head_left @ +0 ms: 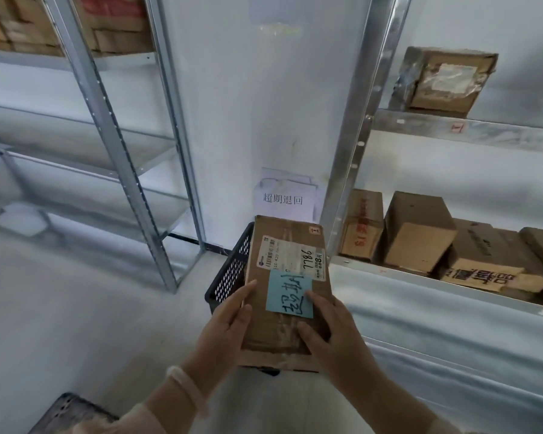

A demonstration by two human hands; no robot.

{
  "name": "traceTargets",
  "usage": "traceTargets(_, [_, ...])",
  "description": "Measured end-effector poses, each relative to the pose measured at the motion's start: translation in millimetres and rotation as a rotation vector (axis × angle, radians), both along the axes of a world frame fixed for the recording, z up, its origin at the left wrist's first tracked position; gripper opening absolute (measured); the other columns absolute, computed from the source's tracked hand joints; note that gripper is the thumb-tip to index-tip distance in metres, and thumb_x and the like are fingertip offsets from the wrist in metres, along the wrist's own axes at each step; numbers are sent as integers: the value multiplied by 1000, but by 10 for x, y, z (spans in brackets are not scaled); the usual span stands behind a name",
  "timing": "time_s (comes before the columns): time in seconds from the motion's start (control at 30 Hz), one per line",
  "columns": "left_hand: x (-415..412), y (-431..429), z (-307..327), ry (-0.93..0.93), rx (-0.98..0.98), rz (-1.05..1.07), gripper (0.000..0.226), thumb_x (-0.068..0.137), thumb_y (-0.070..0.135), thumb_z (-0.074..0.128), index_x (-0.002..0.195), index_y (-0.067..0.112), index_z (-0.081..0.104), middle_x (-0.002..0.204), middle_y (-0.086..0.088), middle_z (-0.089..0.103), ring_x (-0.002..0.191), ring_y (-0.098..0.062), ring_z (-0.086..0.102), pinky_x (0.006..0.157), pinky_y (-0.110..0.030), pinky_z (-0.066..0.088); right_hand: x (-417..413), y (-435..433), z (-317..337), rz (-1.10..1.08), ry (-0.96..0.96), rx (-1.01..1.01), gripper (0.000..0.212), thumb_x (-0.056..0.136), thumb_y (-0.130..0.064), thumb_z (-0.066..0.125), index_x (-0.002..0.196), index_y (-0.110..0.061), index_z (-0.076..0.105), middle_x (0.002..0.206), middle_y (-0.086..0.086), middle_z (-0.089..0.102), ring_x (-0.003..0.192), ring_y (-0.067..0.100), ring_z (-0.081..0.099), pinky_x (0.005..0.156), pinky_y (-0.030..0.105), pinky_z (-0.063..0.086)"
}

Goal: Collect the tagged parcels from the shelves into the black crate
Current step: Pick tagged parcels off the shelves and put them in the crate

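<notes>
We grasp the brown parcel (287, 277) with both hands, left hand (229, 321) and right hand (329, 327), over the black crate (229, 274); a blue tag (290, 294) sits on top.

You are standing in a parcel depot's storeroom. Bare steel racks (126, 170) are lining the white walls (232, 104) on both sides of you, and plain cartons (417, 233) are sitting in a row on the right-hand shelf (420, 278), with one more carton (445, 79) lying above them and other boxes (113, 23) piling up high on the left. A printed paper sign (284, 198) is hanging low down between the two racks. The parcel (282, 233) you are holding is carrying a courier label (290, 256) with a barcode and a handwritten number, plus a blue note (290, 296), and a black crate (229, 274) is sitting just below it.
</notes>
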State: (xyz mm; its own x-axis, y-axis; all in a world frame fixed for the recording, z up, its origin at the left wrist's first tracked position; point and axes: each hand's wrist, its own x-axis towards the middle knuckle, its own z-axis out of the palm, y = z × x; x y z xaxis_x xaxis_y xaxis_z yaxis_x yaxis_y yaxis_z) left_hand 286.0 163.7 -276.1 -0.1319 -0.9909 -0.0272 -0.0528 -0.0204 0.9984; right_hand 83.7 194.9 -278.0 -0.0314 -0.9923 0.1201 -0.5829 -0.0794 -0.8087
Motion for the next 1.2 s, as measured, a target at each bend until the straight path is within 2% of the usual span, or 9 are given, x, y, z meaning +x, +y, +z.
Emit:
traceTargets(0.2, [43, -534, -293, -95, 73, 10, 55, 88, 11, 65, 120, 51, 46, 129, 0, 45, 104, -18, 63, 72, -30, 60, 29, -648, -299, 28, -28, 99, 53, 86, -45, 63, 131, -51, 35, 132, -16, 34, 117, -13, 36, 83, -4, 33])
traceTargets(0.33, [85, -987, -491, -59, 178, 62, 51, 91, 7, 61, 122, 46, 49, 129, -8, 53, 99, -23, 68, 73, -33, 60, 27, -1118, -488, 77, -53, 209, 56, 86, -47, 62, 135, -48, 34, 133, -16, 32, 120, -2, 36, 80, -5, 32])
traceTargets(0.57, [137, -1657, -982, -26, 286, 107, 50, 90, 2, 60, 119, 42, 51, 123, -8, 59, 92, -24, 69, 64, -23, 56, 8, -1824, -788, 165, -37, 382, 62, 90, -44, 60, 143, -43, 28, 144, -17, 25, 123, -2, 29, 91, 0, 22])
traceTargets(0.63, [141, -1878, -1169, -8, 327, 82, 49, 90, 2, 60, 118, 42, 52, 118, -5, 61, 87, -18, 72, 63, -21, 56, 9, -2000, -916, 158, -21, 398, 63, 89, -47, 59, 143, -45, 26, 151, -14, 21, 129, 0, 26, 101, 8, 24])
traceTargets(0.7, [147, -2123, -1407, -34, 349, 49, 50, 90, 2, 61, 118, 43, 52, 120, -2, 59, 88, -9, 71, 65, -19, 56, 10, -2172, -1037, 121, 14, 457, 67, 89, -52, 57, 145, -49, 20, 157, -12, 12, 139, 6, 18, 110, 23, 22])
traceTargets(0.77, [148, -2391, -1676, -65, 370, 6, 51, 90, 6, 63, 118, 47, 51, 126, -3, 55, 94, -11, 69, 71, -22, 57, 11, -2364, -1170, 88, 49, 500, 71, 89, -54, 56, 146, -51, 14, 158, -14, 5, 143, 7, 11, 114, 30, 18])
traceTargets(0.87, [118, -2838, -2092, -148, 382, -72, 49, 86, 25, 67, 116, 60, 50, 133, 0, 51, 109, -16, 62, 86, -32, 57, 33, -2676, -1381, 42, 66, 480, 71, 89, -51, 56, 147, -47, 15, 157, -17, 9, 141, 1, 13, 116, 30, 21])
traceTargets(0.97, [37, -3276, -2461, -199, 397, -175, 51, 77, 43, 65, 116, 68, 45, 134, 5, 50, 115, -15, 58, 93, -36, 55, 91, -2945, -1636, -17, 94, 501, 70, 89, -57, 52, 144, -53, 9, 154, -28, 1, 138, -8, 5, 113, 22, 13])
traceTargets(1.2, [-253, -4264, -3300, -170, 437, -291, 53, 86, 33, 63, 131, 53, 43, 134, 10, 45, 117, -9, 54, 91, -34, 56, 142, -3589, -2295, -129, 136, 585, 61, 90, -59, 43, 133, -67, 1, 153, -33, -8, 142, -3, -2, 117, 28, 12])
